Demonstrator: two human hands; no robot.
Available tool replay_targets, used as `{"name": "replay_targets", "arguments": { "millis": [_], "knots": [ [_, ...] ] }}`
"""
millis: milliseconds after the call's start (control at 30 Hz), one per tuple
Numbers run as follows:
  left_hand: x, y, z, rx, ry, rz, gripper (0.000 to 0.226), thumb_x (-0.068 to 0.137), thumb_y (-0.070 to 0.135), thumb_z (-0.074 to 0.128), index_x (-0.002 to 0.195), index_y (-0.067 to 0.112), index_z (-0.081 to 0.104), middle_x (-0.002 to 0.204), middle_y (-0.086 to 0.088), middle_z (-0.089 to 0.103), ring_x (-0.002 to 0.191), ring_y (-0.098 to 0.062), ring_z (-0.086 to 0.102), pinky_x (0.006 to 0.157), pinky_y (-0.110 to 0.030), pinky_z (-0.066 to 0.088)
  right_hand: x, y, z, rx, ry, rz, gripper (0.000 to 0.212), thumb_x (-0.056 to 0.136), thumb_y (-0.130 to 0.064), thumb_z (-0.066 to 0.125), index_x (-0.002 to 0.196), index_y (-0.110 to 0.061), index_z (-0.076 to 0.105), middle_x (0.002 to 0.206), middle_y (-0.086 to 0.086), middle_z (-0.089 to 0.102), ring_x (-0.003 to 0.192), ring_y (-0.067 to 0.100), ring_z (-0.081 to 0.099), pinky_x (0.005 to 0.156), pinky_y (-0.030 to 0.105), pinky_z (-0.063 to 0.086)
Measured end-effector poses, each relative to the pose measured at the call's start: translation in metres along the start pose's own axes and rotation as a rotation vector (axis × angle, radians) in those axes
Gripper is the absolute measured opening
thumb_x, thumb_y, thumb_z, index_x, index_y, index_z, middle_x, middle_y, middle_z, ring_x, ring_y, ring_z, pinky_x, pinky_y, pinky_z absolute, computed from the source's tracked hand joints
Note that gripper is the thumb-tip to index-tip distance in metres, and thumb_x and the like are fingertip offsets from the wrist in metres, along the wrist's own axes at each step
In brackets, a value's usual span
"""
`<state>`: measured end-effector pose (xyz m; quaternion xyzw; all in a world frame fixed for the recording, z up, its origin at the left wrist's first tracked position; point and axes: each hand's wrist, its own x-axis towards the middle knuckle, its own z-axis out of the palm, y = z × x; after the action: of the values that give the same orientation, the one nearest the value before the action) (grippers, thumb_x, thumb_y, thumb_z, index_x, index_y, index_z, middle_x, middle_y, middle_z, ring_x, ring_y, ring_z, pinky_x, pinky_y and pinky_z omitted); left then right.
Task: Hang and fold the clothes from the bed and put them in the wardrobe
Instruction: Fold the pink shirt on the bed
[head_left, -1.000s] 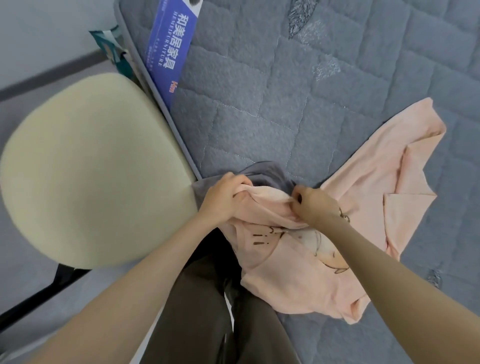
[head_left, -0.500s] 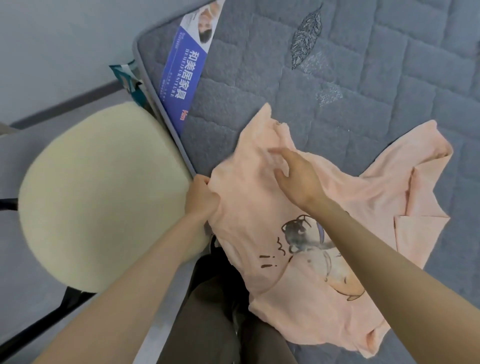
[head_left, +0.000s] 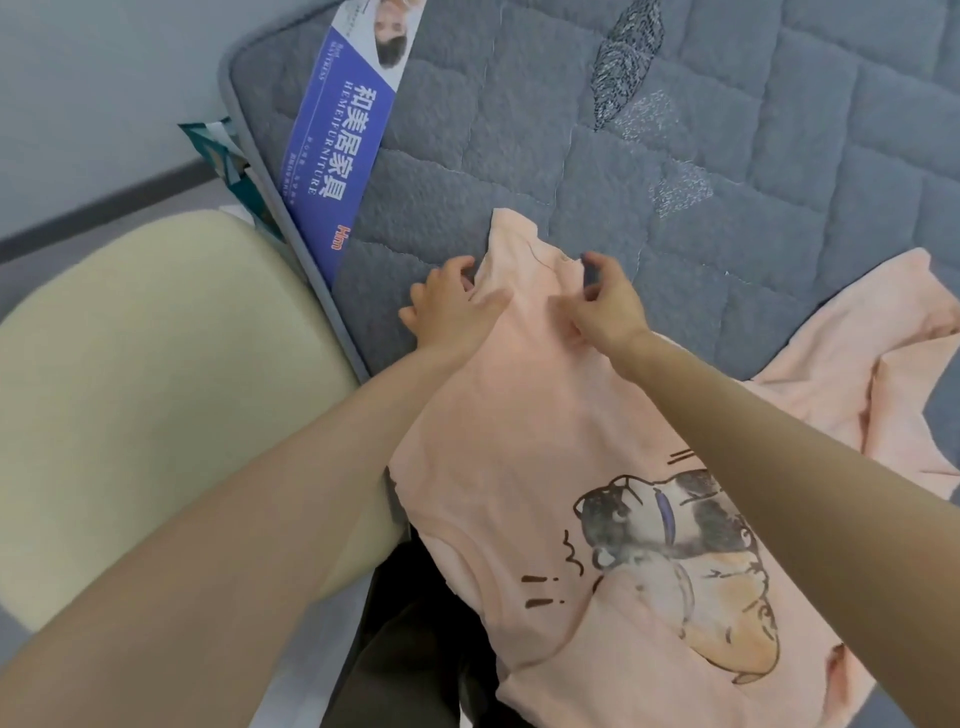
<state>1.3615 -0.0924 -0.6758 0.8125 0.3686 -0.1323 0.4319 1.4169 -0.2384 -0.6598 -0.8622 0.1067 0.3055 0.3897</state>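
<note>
Stretching lengthwise away, pink shirt (head_left: 519, 441) has left hand (head_left: 452, 306), right hand (head_left: 608, 312) pinching its tip.

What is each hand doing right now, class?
Left hand: holding the pink T-shirt by its edge.
Right hand: pinching the same T-shirt's fabric.

single head-worn wide-angle view, looking forward and steeply down (both forearms (head_left: 311, 493) enter from the lower edge and run up the frame). the left hand (head_left: 454, 306) and right hand (head_left: 610, 309) lie side by side just above the centre of the frame, near the lens, on a pink shirt (head_left: 519, 467) that fills the lower right. the grey mattress (head_left: 753, 270) spans the upper right, its corner with a blue label (head_left: 337, 156) pointing to the upper left. a cream chair seat (head_left: 156, 389) fills the left side; a strip of wall (head_left: 104, 78) shows in the upper left corner.
</note>
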Motion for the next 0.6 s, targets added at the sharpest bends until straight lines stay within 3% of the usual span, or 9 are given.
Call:
{"name": "replay_targets", "arguments": {
  "millis": [100, 167, 233, 300, 400, 500, 600],
  "knots": [
    [0.006, 0.008, 0.001, -0.111, -0.051, -0.018, 0.014, 0.087, 0.040, 0.061, 0.095, 0.028, 0.059, 0.077, 0.013, 0.048, 0.105, -0.023, 0.053, 0.083, -0.033, 0.023, 0.008, -0.002, 0.000, -0.033, 0.033, -0.015, 0.018, 0.085, -0.016, 0.059, 0.102, -0.019, 0.053, 0.086, 0.000, 0.058, 0.086, 0.024, 0.056, 0.079, 0.037, 0.048],
    [0.004, 0.010, -0.004, -0.113, -0.036, 0.014, 0.018, 0.090, 0.035, 0.059, 0.079, 0.023, 0.052, 0.084, 0.006, 0.047, 0.106, -0.029, 0.053, 0.086, -0.034, 0.027, 0.005, -0.003, -0.007, -0.007, 0.128, -0.081, 0.013, 0.084, -0.018, 0.062, 0.084, -0.022, 0.049, 0.078, 0.000, 0.059, 0.077, 0.022, 0.055, 0.075, 0.038, 0.047],
    [0.002, 0.011, -0.010, -0.213, -0.007, 0.048, 0.012, 0.090, 0.027, 0.060, 0.083, 0.021, 0.053, 0.097, 0.003, 0.052, 0.109, -0.029, 0.051, 0.099, -0.041, 0.036, -0.001, -0.006, -0.017, 0.071, 0.223, -0.151, 0.025, 0.081, -0.018, 0.065, 0.074, -0.025, 0.042, 0.068, -0.001, 0.059, 0.067, 0.022, 0.057, 0.069, 0.037, 0.047],
    [-0.001, 0.014, -0.019, -0.358, -0.009, 0.088, 0.012, 0.088, 0.017, 0.062, 0.083, 0.023, 0.052, 0.090, 0.006, 0.057, 0.096, -0.017, 0.056, 0.101, -0.044, 0.039, -0.008, -0.011, -0.029, 0.167, 0.255, -0.203, 0.030, 0.080, -0.013, 0.067, 0.072, -0.024, 0.040, 0.061, 0.002, 0.061, 0.062, 0.025, 0.062, 0.067, 0.038, 0.050],
    [-0.009, 0.024, -0.032, -0.474, -0.043, 0.157, 0.028, 0.085, 0.002, 0.061, 0.073, 0.022, 0.046, 0.067, 0.008, 0.048, 0.060, 0.000, 0.043, 0.072, -0.021, 0.038, -0.016, -0.017, -0.046, 0.140, 0.291, -0.303, 0.026, 0.078, -0.009, 0.067, 0.073, -0.027, 0.048, 0.061, -0.011, 0.061, 0.059, 0.010, 0.061, 0.066, 0.031, 0.049],
    [-0.029, 0.033, -0.041, -0.480, -0.053, 0.269, 0.026, 0.083, -0.009, 0.058, 0.083, 0.015, 0.049, 0.074, 0.003, 0.054, 0.056, 0.008, 0.048, 0.062, -0.007, 0.037, -0.030, -0.012, -0.058, 0.044, 0.299, -0.369, 0.018, 0.080, -0.009, 0.066, 0.083, -0.026, 0.060, 0.075, -0.019, 0.060, 0.061, 0.002, 0.055, 0.067, 0.025, 0.049],
    [-0.059, 0.028, -0.041, -0.470, -0.088, 0.316, 0.028, 0.081, -0.009, 0.062, 0.102, 0.009, 0.057, 0.075, 0.005, 0.057, 0.058, 0.011, 0.052, 0.060, -0.006, 0.037, -0.056, 0.007, -0.063, -0.040, 0.278, -0.400, 0.018, 0.080, -0.002, 0.061, 0.083, -0.020, 0.063, 0.083, -0.009, 0.065, 0.067, 0.003, 0.057, 0.070, 0.011, 0.047]
  ]
}}
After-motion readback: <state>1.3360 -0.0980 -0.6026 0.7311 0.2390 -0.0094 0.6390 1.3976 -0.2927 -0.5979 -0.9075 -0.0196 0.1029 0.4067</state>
